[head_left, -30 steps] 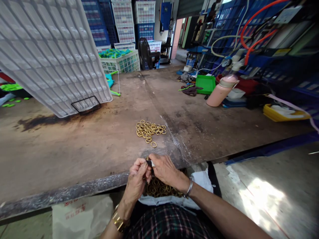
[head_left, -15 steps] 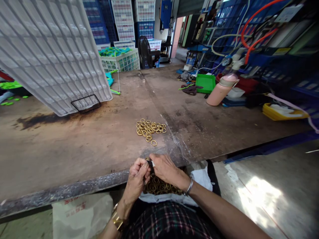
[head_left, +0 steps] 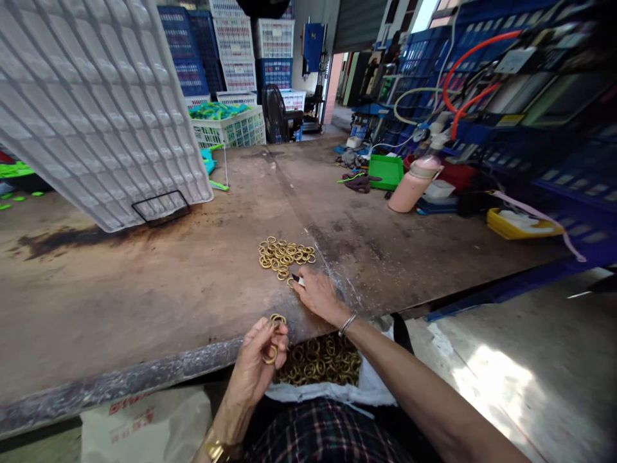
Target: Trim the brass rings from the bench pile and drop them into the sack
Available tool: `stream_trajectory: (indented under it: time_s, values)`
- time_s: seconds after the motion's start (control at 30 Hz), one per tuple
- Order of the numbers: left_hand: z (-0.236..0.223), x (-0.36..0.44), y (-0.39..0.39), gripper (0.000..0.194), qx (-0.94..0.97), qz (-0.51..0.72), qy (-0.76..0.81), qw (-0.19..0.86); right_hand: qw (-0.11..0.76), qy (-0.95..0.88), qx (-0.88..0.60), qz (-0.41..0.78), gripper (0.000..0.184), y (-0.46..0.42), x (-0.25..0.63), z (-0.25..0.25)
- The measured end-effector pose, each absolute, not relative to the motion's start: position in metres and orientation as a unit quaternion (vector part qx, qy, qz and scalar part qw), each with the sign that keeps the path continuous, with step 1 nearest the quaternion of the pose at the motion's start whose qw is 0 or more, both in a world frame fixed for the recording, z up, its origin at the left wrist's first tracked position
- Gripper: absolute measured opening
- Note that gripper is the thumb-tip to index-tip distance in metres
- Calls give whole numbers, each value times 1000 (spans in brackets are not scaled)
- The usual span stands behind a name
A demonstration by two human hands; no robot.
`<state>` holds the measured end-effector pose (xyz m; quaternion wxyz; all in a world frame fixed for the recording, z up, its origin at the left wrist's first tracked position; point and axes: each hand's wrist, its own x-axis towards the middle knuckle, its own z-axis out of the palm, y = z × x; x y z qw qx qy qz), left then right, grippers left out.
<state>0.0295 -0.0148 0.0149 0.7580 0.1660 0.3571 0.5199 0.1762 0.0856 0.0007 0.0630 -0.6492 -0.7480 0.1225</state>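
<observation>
Raised just in front of the table's edge, my left hand [head_left: 258,357] is closed on brass-coloured rings [head_left: 277,319]; one shows above the fingertips and another hangs lower by the palm. My right hand [head_left: 319,294] rests over the tabletop, fingers bent together, at the near side of a pile of the same rings [head_left: 284,254]. At its fingertips is a small black-and-white piece [head_left: 295,278]; whether it is held or wrapped on a finger I cannot tell. A single ring [head_left: 290,283] lies right beside these fingertips. Below, a white sack [head_left: 376,379] on the lap holds many rings.
A grey ribbed plastic panel [head_left: 106,116] leans over the table [head_left: 193,289] at left. Toward the back right are a green tray [head_left: 385,171], a pink bottle [head_left: 412,186] and a yellow tray [head_left: 523,226]. Stacked crates [head_left: 234,38] and a fan [head_left: 274,112] stand behind.
My hands were together at the table's edge; now they are apart. The right has moved forward to the ring pile with the black-and-white piece. Rings now show in my left hand.
</observation>
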Motion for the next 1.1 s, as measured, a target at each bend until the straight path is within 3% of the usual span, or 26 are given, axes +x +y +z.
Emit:
stream_trajectory:
  time_s: [0.33,0.7,1.1]
  values:
    - [7,15,-4,17,83,541,345,763,118,-759,-624,143,17,85,172,-1]
    - [18,16,8,26,141,538,353,752,321,-743,-483,333,8,54,171,12]
    - [21,25,0,25,224,490,396,743,333,-790,-429,284,10,42,162,22]
